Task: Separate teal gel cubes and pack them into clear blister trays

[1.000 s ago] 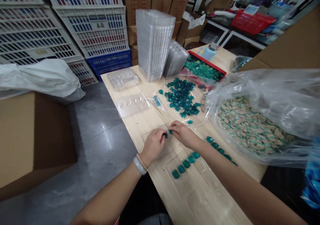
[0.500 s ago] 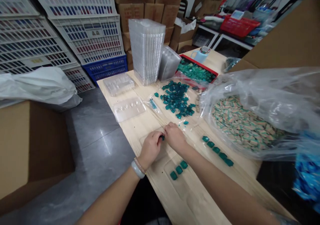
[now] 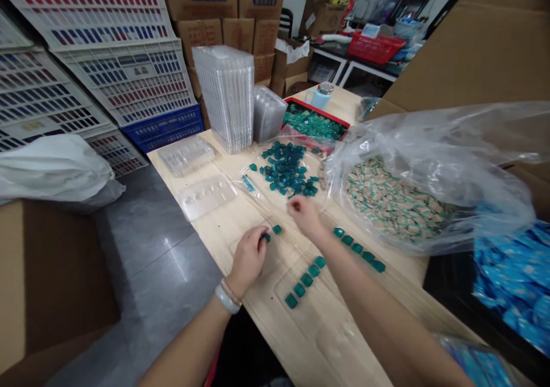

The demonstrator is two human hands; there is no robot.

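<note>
My left hand (image 3: 248, 255) rests on a clear plastic tray (image 3: 258, 261) on the wooden table (image 3: 240, 215), fingertips pinching a small teal square piece (image 3: 266, 237). A second teal piece (image 3: 277, 229) lies in the tray just beside it. My right hand (image 3: 302, 213) hovers further back, near a loose pile of teal pieces (image 3: 287, 168), fingers curled; I cannot see anything in them. Two rows of teal pieces, one row (image 3: 306, 280) and another row (image 3: 359, 249), sit in the tray under my right forearm.
A tall stack of clear trays (image 3: 226, 96) and a shorter stack (image 3: 267, 114) stand at the back. Two empty trays (image 3: 195, 172) lie left. A big clear bag of striped pieces (image 3: 395, 201), a red tray of teal pieces (image 3: 315, 121), blue packets (image 3: 515, 272) and cardboard boxes surround the table.
My right hand has drawn away from my left hand toward the teal pile. A teal piece now lies in the tray beside my left fingertips. The view shifted left.
</note>
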